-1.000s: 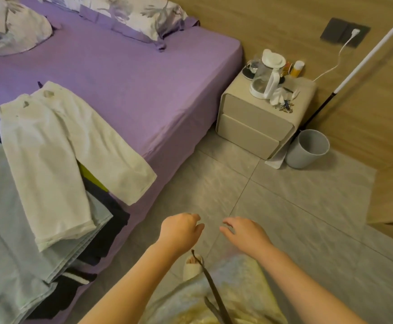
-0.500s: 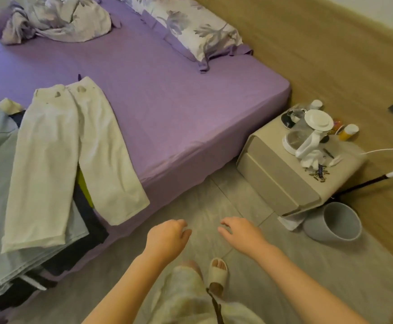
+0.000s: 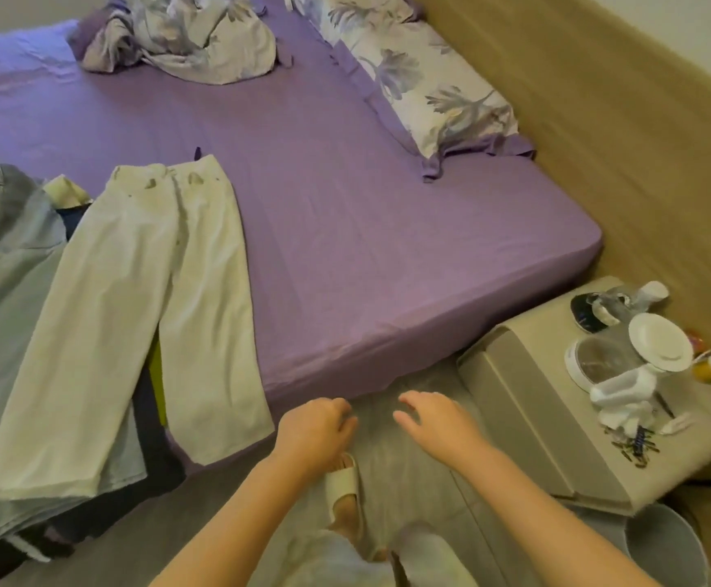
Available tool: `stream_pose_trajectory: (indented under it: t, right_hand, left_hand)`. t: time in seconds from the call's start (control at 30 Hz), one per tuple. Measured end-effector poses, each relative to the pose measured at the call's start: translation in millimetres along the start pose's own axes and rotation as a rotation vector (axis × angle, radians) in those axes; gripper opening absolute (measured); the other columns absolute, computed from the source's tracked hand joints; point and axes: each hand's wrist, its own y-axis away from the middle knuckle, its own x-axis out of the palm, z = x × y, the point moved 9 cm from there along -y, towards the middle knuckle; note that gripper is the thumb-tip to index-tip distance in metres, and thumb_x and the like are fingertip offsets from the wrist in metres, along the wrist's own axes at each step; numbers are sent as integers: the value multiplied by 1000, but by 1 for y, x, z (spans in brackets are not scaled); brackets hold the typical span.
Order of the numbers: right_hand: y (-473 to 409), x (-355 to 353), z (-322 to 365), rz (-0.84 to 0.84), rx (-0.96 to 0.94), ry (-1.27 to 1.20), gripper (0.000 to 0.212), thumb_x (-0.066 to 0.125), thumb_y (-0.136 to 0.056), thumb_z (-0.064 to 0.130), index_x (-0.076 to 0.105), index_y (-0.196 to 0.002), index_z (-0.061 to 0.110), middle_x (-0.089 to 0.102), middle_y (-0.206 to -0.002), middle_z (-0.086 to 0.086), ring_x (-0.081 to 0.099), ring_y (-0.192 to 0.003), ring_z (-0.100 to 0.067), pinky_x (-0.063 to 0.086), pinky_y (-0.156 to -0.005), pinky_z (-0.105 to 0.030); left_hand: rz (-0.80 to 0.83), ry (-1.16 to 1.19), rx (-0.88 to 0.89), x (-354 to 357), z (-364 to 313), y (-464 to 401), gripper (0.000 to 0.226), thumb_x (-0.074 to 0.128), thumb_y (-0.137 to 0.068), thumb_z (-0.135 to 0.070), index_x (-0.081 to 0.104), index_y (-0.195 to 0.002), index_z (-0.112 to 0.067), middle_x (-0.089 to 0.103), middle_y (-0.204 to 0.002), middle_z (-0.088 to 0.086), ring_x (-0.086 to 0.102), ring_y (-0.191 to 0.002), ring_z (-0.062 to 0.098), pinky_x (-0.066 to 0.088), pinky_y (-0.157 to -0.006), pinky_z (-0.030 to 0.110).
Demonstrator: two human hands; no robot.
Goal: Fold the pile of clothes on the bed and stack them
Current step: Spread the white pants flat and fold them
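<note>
White trousers [image 3: 142, 307] lie spread flat on top of a pile of clothes at the near left edge of the purple bed [image 3: 345, 230]. Under them are a pale blue denim garment [image 3: 2, 264], dark navy pieces [image 3: 154, 455] and a strip of yellow-green cloth [image 3: 156, 374]. My left hand [image 3: 313, 430] hovers over the floor by the bed's edge, fingers loosely curled, holding nothing. Just to its right, my right hand [image 3: 434, 421] has relaxed fingers and is empty too. Both hands are right of the trousers' hem and touch no cloth.
A crumpled floral cover [image 3: 184, 40] and a floral pillow [image 3: 421, 74] lie at the bed's head. A beige nightstand [image 3: 527, 421] at right carries a kettle [image 3: 616, 358], bottles and keys. A grey bin [image 3: 662, 548] stands below it. My slippered foot [image 3: 343, 485] is on the tiled floor.
The view has swung up and left toward the bed, so more mattress shows. Both hands have come forward to the bed's edge, still empty.
</note>
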Motion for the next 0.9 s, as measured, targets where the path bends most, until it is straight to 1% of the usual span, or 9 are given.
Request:
stream_pose_trajectory:
  t: [0.07, 0.13, 0.23, 0.3, 0.4, 0.47, 0.67, 0.8, 0.9]
  right_hand:
    - [-23, -13, 6, 5, -24, 40, 43, 42, -96, 45, 51, -131, 22, 61, -125, 2, 55, -114, -18, 43, -89, -32]
    - [-44, -23, 10, 25, -43, 69, 43, 41, -97, 45, 51, -132, 22, 60, -126, 2, 55, -115, -19, 42, -90, -32]
    - [-72, -33, 12, 82, -68, 88, 44, 40, -98, 45, 50, -133, 21, 58, -130, 2, 54, -117, -18, 43, -93, -33]
    - [-96, -42, 12, 112, -94, 94, 44, 40, -98, 45, 51, -133, 21, 57, -131, 2, 53, -118, -19, 44, -92, -34]
    - [-139, -58, 10, 154, -145, 124, 40, 42, -97, 45, 56, -124, 18, 59, -126, -1, 56, -113, -23, 47, -89, -37]
    - [-168, -65, 12, 212, -192, 170, 40, 41, -97, 44, 58, -119, 16, 60, -123, -4, 56, -111, -25, 47, -88, -38]
    - [-253, -97, 33, 304, -379, 305, 40, 41, -98, 40, 55, -127, 16, 58, -129, -6, 53, -118, -27, 44, -92, -36]
    - [-292, -107, 57, 357, -465, 379, 40, 41, -99, 39, 53, -129, 16, 58, -130, -6, 54, -118, -27, 46, -93, -37]
    - [-314, -107, 80, 378, -511, 402, 42, 40, -99, 40, 50, -133, 17, 55, -134, -6, 51, -122, -25, 43, -97, -35]
  left_hand:
    - [7, -18, -1, -9, 1, -19, 35, 42, -96, -47, 58, -122, -28, 64, -118, -7, 61, -103, 14, 47, -77, 27]
    - [22, -27, -2, -16, 2, -36, 36, 41, -97, -46, 58, -122, -27, 64, -119, -6, 61, -103, 15, 48, -80, 29]
    - [37, 4, -36, -24, 5, -56, 35, 42, -97, -46, 59, -120, -26, 65, -116, -6, 62, -101, 15, 49, -78, 28]
    - [54, 14, -72, -28, 10, -74, 35, 41, -97, -46, 60, -118, -26, 65, -115, -5, 62, -102, 18, 50, -78, 31]
    - [58, -1, -162, -38, 19, -107, 34, 40, -97, -47, 60, -113, -25, 66, -111, -1, 62, -100, 22, 45, -73, 32]
    - [47, 28, -258, -45, 26, -123, 35, 39, -97, -47, 61, -111, -24, 67, -108, 0, 63, -97, 23, 45, -72, 32]
    - [-3, 131, -452, -81, 40, -173, 39, 37, -98, -46, 60, -117, -21, 67, -109, 2, 63, -100, 24, 44, -74, 30]
    - [-47, 144, -539, -109, 55, -186, 41, 35, -99, -47, 60, -117, -19, 67, -109, 3, 63, -98, 25, 48, -77, 33]
    - [-57, 146, -585, -120, 76, -187, 42, 33, -100, -47, 60, -113, -18, 67, -104, 4, 63, -93, 26, 44, -69, 31]
